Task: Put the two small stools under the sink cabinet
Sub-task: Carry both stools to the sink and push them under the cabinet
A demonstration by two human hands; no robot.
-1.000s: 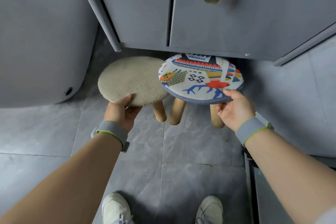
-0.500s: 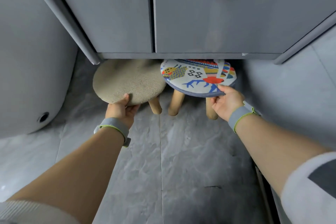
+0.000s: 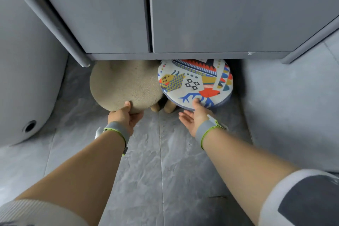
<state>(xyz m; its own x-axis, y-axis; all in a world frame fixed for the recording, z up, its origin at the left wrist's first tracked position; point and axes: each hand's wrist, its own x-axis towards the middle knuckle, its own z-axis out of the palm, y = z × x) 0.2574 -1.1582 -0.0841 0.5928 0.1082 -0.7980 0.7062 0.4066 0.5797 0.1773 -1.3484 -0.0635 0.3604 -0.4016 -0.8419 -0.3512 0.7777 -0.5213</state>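
Note:
Two small round stools stand side by side on the floor, their far edges tucked beneath the grey sink cabinet (image 3: 117,14). The beige fuzzy stool (image 3: 122,84) is on the left; my left hand (image 3: 124,115) grips its near rim, thumb on top. The patterned stool (image 3: 194,80) with blue, red and yellow shapes is on the right. My right hand (image 3: 196,117) is spread, fingertips resting on its near rim, not wrapped around it. Short wooden legs (image 3: 163,105) show between the seats.
A large rounded white tub or fixture (image 3: 27,88) fills the left side. The cabinet's two closed doors rise above the stools, with a grey post (image 3: 55,25) at its left corner. A grey wall (image 3: 293,106) closes in the right. Grey marbled floor tiles (image 3: 159,170) lie between my arms.
Both stools have slid farther in beneath the cabinet. My right hand has loosened from a grip on the patterned stool to spread fingers touching its rim.

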